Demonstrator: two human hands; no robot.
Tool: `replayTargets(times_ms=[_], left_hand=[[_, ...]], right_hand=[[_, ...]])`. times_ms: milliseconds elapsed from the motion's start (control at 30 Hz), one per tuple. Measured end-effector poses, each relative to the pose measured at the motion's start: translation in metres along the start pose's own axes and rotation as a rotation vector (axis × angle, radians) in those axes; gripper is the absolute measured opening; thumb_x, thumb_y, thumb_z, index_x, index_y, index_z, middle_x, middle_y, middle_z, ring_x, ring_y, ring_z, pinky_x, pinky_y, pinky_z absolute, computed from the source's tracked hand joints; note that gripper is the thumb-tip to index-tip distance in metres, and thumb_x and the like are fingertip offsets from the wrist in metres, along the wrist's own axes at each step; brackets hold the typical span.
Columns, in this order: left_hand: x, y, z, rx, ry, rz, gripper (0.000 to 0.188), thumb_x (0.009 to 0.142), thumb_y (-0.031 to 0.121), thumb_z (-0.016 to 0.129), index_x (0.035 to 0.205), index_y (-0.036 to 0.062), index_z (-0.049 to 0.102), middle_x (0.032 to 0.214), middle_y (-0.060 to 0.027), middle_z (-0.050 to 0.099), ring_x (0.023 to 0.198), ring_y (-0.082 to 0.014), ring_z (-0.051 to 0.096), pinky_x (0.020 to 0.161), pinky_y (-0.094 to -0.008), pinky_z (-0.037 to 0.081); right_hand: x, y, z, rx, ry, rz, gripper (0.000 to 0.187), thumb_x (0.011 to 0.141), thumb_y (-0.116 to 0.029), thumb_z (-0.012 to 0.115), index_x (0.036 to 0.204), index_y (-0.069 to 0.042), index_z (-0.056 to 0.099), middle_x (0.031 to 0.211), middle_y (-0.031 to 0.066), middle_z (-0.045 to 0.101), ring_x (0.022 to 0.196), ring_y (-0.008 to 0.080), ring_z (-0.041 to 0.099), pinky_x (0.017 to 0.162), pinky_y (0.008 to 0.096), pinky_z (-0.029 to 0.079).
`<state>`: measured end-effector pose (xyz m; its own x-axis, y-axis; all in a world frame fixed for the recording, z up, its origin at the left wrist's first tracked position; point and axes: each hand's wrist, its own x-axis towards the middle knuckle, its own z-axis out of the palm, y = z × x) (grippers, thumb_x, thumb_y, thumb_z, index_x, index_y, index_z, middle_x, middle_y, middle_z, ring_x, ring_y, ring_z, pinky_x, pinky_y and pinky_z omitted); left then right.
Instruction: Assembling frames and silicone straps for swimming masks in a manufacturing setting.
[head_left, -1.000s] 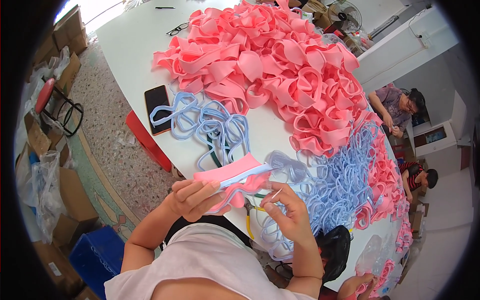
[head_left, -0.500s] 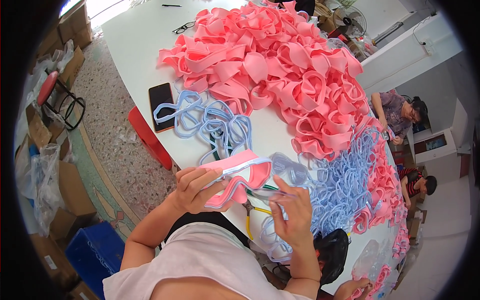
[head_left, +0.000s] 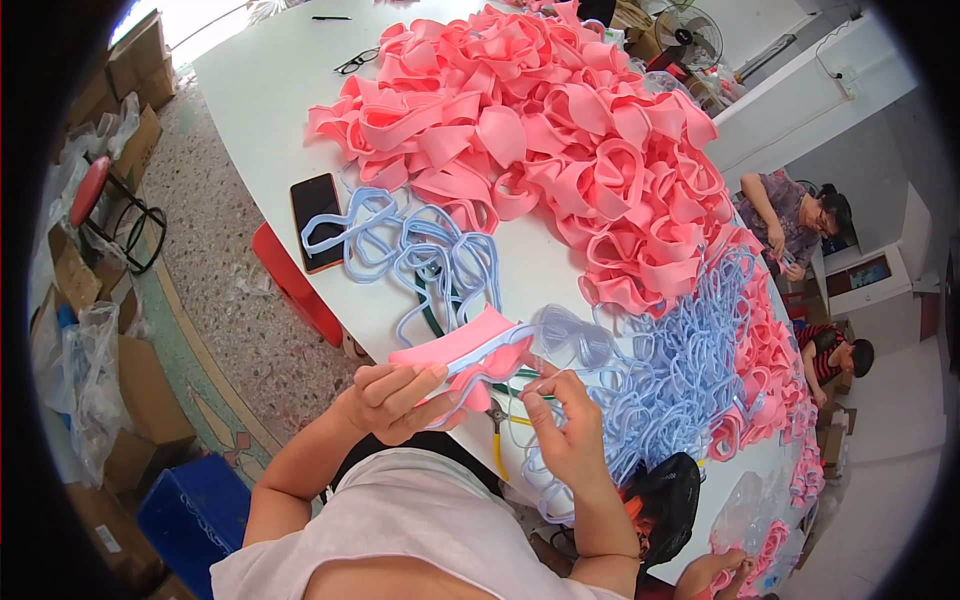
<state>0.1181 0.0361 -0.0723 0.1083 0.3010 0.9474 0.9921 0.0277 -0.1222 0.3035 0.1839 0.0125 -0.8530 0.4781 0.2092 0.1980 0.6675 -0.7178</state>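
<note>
My left hand point(head_left: 392, 402) grips a curved pink foam goggle piece point(head_left: 455, 347) with a pale blue frame edge running along it, held over the near edge of the table. At that piece's right end, my right hand point(head_left: 568, 428) is closed, thumb against fingers, on a thin clear plastic piece point(head_left: 528, 378) touching or very near the pink foam. Just beyond lies a clear goggle-shaped lens point(head_left: 572, 338). Yellow-handled pliers point(head_left: 499, 450) rest below, partly hidden by my right hand. Several pale blue frames point(head_left: 440, 250) lie past my left hand.
A large heap of pink foam pieces point(head_left: 540, 140) covers the far table, with a tangle of pale blue frames point(head_left: 670, 380) at right. A phone point(head_left: 316, 215) and glasses point(head_left: 357, 62) lie at left. A red stool point(head_left: 295, 285) stands beside the table; co-workers sit at right.
My right hand has moved slightly left with the clear piece, closer to the pink foam. The goggle piece has turned a little in my left hand, its opening now showing less.
</note>
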Motion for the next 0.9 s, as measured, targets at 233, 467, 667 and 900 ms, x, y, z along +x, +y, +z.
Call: replayTargets(times_ms=[233,467,667,900], left_hand=[[-0.001,-0.006,0.000,-0.023,-0.070,-0.138,0.048,0.072,0.051,0.078,0.106,0.0197,0.064,0.119,-0.0026,0.056,0.099,-0.0185,0.050,0.083,-0.0308,0.041],[0.003,-0.004,0.003,-0.020,-0.054,-0.114,0.048,0.071,0.049,0.079,0.106,0.0201,0.065,0.117,-0.0030,0.057,0.098,-0.0186,0.051,0.082,-0.0305,0.041],[0.000,0.001,0.007,-0.003,-0.030,0.010,0.047,0.070,0.048,0.079,0.106,0.0198,0.067,0.117,-0.0032,0.059,0.096,-0.0178,0.052,0.080,-0.0291,0.042],[-0.002,0.001,0.010,-0.027,-0.020,-0.102,0.045,0.070,0.046,0.080,0.105,0.0217,0.065,0.120,-0.0018,0.057,0.096,-0.0176,0.051,0.080,-0.0292,0.041]], right_hand=[[-0.005,0.011,-0.013,0.769,0.084,0.088,0.019,0.097,-0.020,0.057,0.088,-0.002,0.057,0.116,0.0194,0.063,0.098,0.0180,0.056,0.092,0.0339,0.042],[-0.007,0.008,-0.008,0.418,0.071,0.072,0.017,0.096,-0.018,0.057,0.088,-0.003,0.058,0.121,0.0210,0.063,0.094,0.0182,0.057,0.090,0.0338,0.044],[-0.007,-0.002,0.006,0.057,0.018,0.095,0.015,0.094,-0.013,0.058,0.091,0.001,0.059,0.125,0.0235,0.060,0.106,0.0234,0.061,0.092,0.0364,0.046],[-0.008,0.023,-0.001,1.050,0.129,0.315,0.017,0.097,-0.017,0.054,0.091,-0.002,0.057,0.115,0.0212,0.064,0.097,0.0210,0.058,0.091,0.0365,0.043]])
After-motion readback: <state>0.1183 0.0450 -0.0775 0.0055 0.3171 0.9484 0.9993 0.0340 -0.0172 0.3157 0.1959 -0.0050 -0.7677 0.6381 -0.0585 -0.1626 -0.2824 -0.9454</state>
